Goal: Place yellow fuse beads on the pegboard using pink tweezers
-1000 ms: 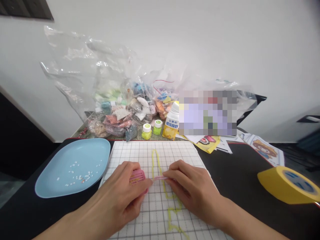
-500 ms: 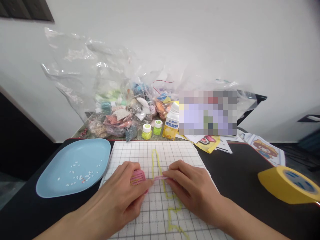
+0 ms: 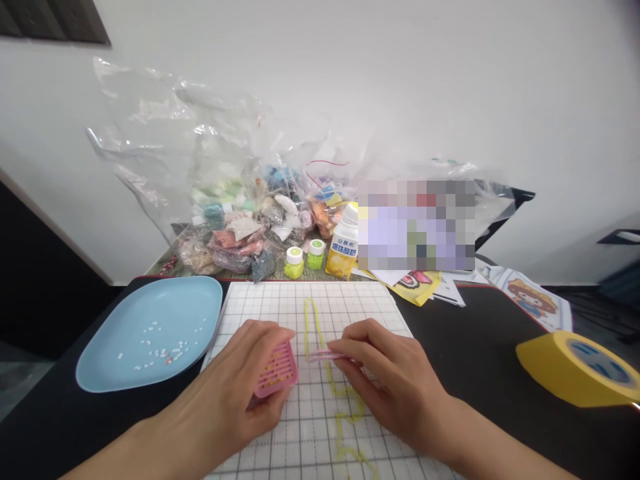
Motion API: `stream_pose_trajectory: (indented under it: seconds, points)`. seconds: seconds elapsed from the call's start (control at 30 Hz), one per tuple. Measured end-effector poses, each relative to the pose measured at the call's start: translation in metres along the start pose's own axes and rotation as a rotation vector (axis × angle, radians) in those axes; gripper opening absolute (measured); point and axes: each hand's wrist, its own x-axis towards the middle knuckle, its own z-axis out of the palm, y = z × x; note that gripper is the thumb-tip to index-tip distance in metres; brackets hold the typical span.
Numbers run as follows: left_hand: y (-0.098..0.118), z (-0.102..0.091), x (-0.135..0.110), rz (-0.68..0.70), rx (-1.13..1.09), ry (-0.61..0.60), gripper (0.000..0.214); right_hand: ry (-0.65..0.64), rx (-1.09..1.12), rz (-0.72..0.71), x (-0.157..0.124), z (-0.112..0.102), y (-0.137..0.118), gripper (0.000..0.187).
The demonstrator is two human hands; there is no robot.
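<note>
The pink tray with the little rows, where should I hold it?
Hold the pink tray by its rim, probably from the left, where the left hand is. Its slotted face, showing small yellowish bits, is best left uncovered. The right hand, with a thin pink tool, is opposite.

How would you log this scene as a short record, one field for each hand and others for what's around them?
Left hand: holds pink slotted tray
Right hand: pinches slim pink tool
Under the hands: white grid board with yellow-green outline
Left of board: blue plate bearing small, mostly white pieces
Right of board: yellow roll
Behind board: two white-lidded jars beside yellow-and-white bottle
</note>
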Motion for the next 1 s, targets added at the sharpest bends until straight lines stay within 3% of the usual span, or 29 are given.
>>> stream_pose_trajectory:
  seconds: [0.1, 0.33, 1.0]
  points:
    - [0.001, 0.002, -0.003, -0.028, -0.078, 0.056, 0.053, -0.054, -0.012, -0.018, 0.001, -0.001, -0.006, 0.017]
    - [0.004, 0.002, -0.002, 0.098, -0.037, 0.182, 0.060, -0.071, -0.035, -0.078, 0.001, -0.001, -0.013, 0.020]
    - [0.001, 0.004, -0.004, 0.087, -0.057, 0.159, 0.059, -0.087, -0.055, -0.103, -0.001, 0.001, -0.014, 0.026]
